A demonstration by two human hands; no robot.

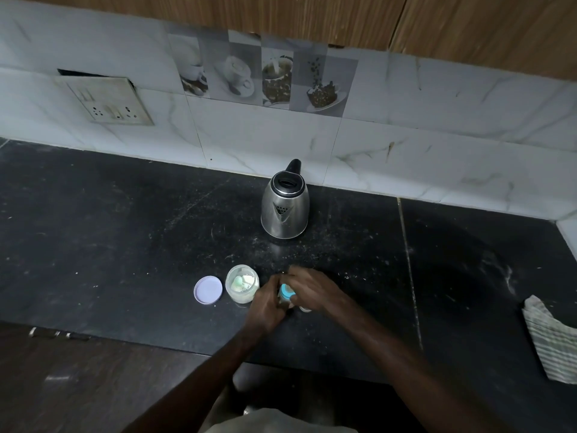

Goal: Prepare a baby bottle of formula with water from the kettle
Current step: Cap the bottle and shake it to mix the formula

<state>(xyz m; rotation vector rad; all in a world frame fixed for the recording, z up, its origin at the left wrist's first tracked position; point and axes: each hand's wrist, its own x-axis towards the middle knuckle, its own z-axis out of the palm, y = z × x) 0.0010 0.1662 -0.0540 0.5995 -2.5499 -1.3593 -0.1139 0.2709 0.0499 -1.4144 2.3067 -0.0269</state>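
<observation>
While the left hand [268, 303] grips the bottle [285, 296], the right hand [307, 287] clasps its top (blue).

Dark stone counter [109, 232], steel kettle [284, 207] at twelve o'clock from the hands, left hand [267, 303] and right hand [312, 289] closed around a blue-collared baby bottle [286, 293], open formula jar [242, 283] at nine o'clock, its lilac lid [208, 290] beyond, striped cloth [551, 342] far at three o'clock.

Dim, flat light all round, and the black countertop [125, 232] swallows detail. The steel kettle [284, 208] catches soft highlights. Wide-angle bending curves the tiled wall [437, 145]; the edges go soft.
</observation>
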